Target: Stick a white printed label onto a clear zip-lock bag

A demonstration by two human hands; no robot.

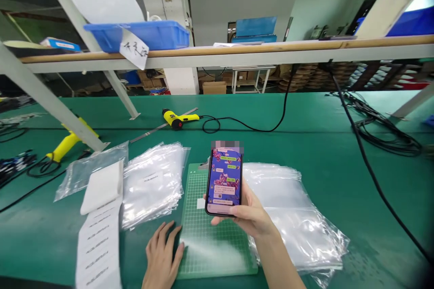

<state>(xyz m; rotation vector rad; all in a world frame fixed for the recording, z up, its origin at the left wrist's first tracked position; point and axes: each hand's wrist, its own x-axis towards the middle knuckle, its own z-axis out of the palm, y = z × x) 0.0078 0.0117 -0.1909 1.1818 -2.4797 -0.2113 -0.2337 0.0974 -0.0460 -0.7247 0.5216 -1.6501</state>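
Apparently, a black-edged smartphone (pixel 224 185) with a lit chat screen is being read, clamped in the right hand (pixel 252 214).
It hangs over the upper part of a gridded green clipboard (pixel 217 253), toward the near edge of the green-topped workbench (pixel 325 158); the left hand (pixel 162 253), fingers loosely spread and empty, lies by the clipboard's left edge, contact hard to judge. Handling the stacked clear plastic bags (pixel 298 226) along its right edge would call for freeing the right hand. The phone partly hides the clipboard's top; the white printed label strip (pixel 98 248) is cut off below, its lettering unreadable.
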